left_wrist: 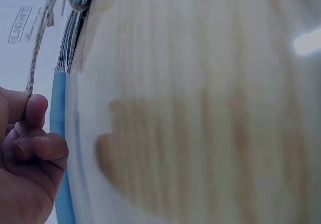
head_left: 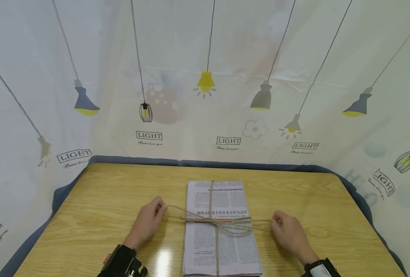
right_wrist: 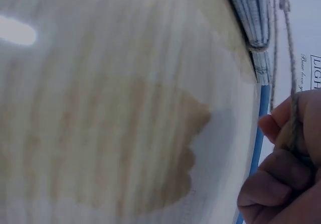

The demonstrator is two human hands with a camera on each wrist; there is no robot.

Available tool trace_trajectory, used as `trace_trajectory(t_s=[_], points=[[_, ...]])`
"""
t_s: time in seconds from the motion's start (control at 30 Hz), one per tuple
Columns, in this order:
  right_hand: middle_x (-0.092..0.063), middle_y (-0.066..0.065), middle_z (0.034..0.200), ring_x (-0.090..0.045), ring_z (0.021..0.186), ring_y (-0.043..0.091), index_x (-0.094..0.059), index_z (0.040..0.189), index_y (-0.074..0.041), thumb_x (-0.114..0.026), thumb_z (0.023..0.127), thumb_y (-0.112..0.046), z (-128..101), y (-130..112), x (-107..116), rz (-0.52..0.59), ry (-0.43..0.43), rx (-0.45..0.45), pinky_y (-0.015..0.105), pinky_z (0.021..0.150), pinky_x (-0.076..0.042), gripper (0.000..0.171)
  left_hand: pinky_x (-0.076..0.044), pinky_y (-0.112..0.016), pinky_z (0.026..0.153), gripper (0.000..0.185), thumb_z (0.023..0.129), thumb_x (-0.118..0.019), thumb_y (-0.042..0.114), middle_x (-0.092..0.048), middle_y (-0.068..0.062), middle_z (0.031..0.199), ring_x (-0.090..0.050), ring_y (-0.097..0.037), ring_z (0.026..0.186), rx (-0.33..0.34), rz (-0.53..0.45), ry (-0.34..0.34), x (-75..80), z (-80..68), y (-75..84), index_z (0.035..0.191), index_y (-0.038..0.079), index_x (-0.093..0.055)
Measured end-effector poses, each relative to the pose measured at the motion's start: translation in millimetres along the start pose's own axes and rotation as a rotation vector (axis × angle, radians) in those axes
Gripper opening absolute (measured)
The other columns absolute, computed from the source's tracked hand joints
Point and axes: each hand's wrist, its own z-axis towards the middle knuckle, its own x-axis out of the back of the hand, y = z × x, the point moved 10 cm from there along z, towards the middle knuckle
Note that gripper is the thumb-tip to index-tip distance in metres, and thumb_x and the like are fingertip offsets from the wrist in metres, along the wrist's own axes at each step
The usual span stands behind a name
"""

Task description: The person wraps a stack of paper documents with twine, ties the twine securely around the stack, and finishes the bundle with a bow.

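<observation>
A stack of folded newspapers (head_left: 225,250) lies on the wooden table, with twine (head_left: 217,246) running lengthwise and crosswise over it. Loops and loose strands of the twine cross near the middle of the top sheet. To the left of the stack, my left hand (head_left: 148,219) pinches a strand between thumb and forefinger; the left wrist view shows this twine (left_wrist: 34,66) rising from the fingertips. On the other side, my right hand (head_left: 289,232) grips another strand with curled fingers, and the twine (right_wrist: 291,58) runs taut from it in the right wrist view.
The wooden table (head_left: 122,184) has a dark blue edge of cloth (head_left: 205,164) around its far side. Behind it hangs a pale curtain (head_left: 191,38) printed with lamps. A device is strapped on each wrist, such as the black one (head_left: 123,261) on the left.
</observation>
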Motion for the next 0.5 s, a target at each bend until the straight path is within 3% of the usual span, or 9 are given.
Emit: trace_trajectory(t_s=[0.13, 0.37, 0.5], points=[[-0.051, -0.001, 0.064, -0.043, 0.055, 0.012, -0.062, 0.085, -0.008, -0.053, 0.098, -0.018, 1.6, -1.4, 4.8, -0.002, 0.024, 0.013, 0.023, 0.050, -0.031, 0.018, -0.035, -0.022, 0.055, 0.014, 0.102, -0.052, 0.020, -0.048, 0.003, 0.066, -0.040, -0.007, 0.054, -0.042, 0.042, -0.015, -0.1, 2.0, 9.7, 0.090, 0.013, -0.056], [-0.049, -0.001, 0.063, -0.042, 0.055, 0.011, -0.063, 0.085, -0.010, -0.056, 0.098, -0.023, 1.2, -0.9, 6.7, 0.034, 0.042, -0.020, 0.022, 0.052, -0.031, 0.019, -0.036, -0.023, 0.054, 0.013, 0.102, -0.053, 0.023, -0.057, 0.000, 0.070, -0.044, -0.008, 0.055, 0.010, 0.044, -0.022, 3.3, 2.3, 9.6, 0.095, 0.015, -0.059], [-0.049, -0.002, 0.063, -0.042, 0.055, 0.011, -0.062, 0.084, -0.011, -0.055, 0.098, -0.022, 2.9, -2.2, 5.5, -0.006, 0.052, -0.007, 0.022, 0.050, -0.029, 0.019, -0.036, -0.022, 0.054, 0.012, 0.101, -0.054, 0.020, -0.054, 0.000, 0.069, -0.043, -0.009, 0.055, -0.016, 0.032, -0.009, 4.1, 2.5, 12.4, 0.093, 0.013, -0.058]])
